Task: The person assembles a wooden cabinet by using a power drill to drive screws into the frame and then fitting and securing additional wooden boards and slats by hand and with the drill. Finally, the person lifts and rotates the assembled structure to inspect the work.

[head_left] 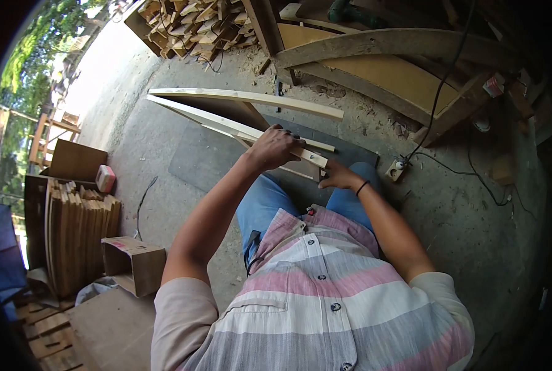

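Note:
A long pale wooden frame (195, 114) reaches from my lap toward the upper left. My left hand (276, 147) is wrapped over its near part, with the fingers curled down around the strips. At the frame's near end, my right hand (340, 176) grips the end from the right side, its fingers partly hidden behind the wood. A pale strip (300, 108) forms the far side, with its free end at the right. Beneath the frame a dark flat board (189, 162) lies on the floor.
Stacked wood pieces (195, 25) lie at the top. A large wooden structure (375, 46) stands upper right. A black cable runs to a power socket (396, 170) on the floor. At the left are upright slats (81, 238) and an open cardboard box (134, 263).

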A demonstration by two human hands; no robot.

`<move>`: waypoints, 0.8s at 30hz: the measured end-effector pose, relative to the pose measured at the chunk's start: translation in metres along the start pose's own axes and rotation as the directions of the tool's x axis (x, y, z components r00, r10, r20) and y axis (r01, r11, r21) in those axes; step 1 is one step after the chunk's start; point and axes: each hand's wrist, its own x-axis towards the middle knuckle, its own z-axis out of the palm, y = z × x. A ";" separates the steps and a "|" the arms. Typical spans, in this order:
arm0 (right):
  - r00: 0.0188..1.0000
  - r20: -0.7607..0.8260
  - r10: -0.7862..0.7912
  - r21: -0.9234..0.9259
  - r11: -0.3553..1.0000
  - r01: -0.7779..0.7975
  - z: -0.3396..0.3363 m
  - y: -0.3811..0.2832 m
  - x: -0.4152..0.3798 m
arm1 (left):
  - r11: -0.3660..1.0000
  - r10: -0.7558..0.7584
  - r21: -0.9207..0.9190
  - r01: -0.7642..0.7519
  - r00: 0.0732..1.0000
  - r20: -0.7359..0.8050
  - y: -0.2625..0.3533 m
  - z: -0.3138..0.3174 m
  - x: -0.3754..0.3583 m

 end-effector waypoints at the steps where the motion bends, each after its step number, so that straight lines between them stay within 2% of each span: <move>1: 1.000 0.004 0.002 -0.003 1.000 -0.002 0.007 0.000 -0.002 | 1.000 -0.003 -0.004 0.003 1.000 -0.002 -0.001 0.000 0.004; 3: 0.977 -0.203 -0.061 0.115 0.990 0.086 0.012 0.001 0.003 | 0.999 -0.014 -0.048 0.014 1.000 -0.014 -0.004 -0.003 0.012; 4: 0.971 -0.209 -0.118 0.218 0.962 0.164 0.005 0.002 0.009 | 0.996 -0.009 -0.086 0.013 0.999 0.046 -0.005 -0.007 0.014; 5: 0.972 -0.198 -0.129 0.213 0.962 0.171 -0.003 0.003 0.009 | 0.996 -0.023 -0.082 0.027 0.999 0.040 -0.006 -0.011 0.015; 7: 0.965 -0.206 -0.161 0.462 0.854 0.241 -0.021 -0.029 -0.006 | 0.996 0.049 -0.077 -0.042 0.995 0.084 -0.006 -0.014 0.014; 8: 0.966 -0.190 -0.176 0.457 0.855 0.246 -0.032 -0.055 -0.016 | 0.997 0.058 -0.053 -0.053 0.993 0.103 -0.007 -0.013 0.014; 10: 0.946 -0.163 -0.280 0.745 0.594 0.305 -0.047 -0.097 -0.034 | 0.996 0.079 -0.052 -0.074 0.992 0.101 -0.007 -0.012 0.012; 11: 0.947 -0.145 -0.287 0.746 0.597 0.295 -0.047 -0.098 -0.030 | 0.992 0.121 -0.055 -0.116 0.987 0.105 -0.008 -0.011 0.008; 13: 0.956 -0.280 -0.085 0.738 0.618 0.271 -0.048 -0.097 -0.023 | 0.994 0.103 -0.057 -0.098 0.990 0.094 -0.005 -0.017 -0.002; 14: 0.959 -0.271 -0.085 0.740 0.619 0.264 -0.049 -0.097 -0.018 | 0.992 0.111 -0.064 -0.105 0.989 0.093 -0.004 -0.020 -0.006; 17: 0.898 -0.415 0.148 0.763 0.594 0.255 -0.060 -0.097 0.007 | 0.989 0.124 -0.091 -0.118 0.990 0.062 -0.006 -0.014 -0.014; 18: 0.864 -0.468 0.188 0.736 0.624 0.262 -0.064 -0.102 0.013 | 0.992 0.111 -0.067 -0.106 0.992 0.064 -0.008 -0.006 -0.015; 23: 0.868 -0.444 0.224 0.774 0.584 0.245 -0.074 -0.090 0.019 | 0.993 0.114 -0.038 -0.110 0.984 0.137 -0.004 -0.018 -0.016; 24: 0.892 -0.424 0.160 0.769 0.583 0.261 -0.069 -0.090 0.015 | 0.992 0.122 -0.051 -0.117 0.987 0.103 -0.005 -0.014 -0.017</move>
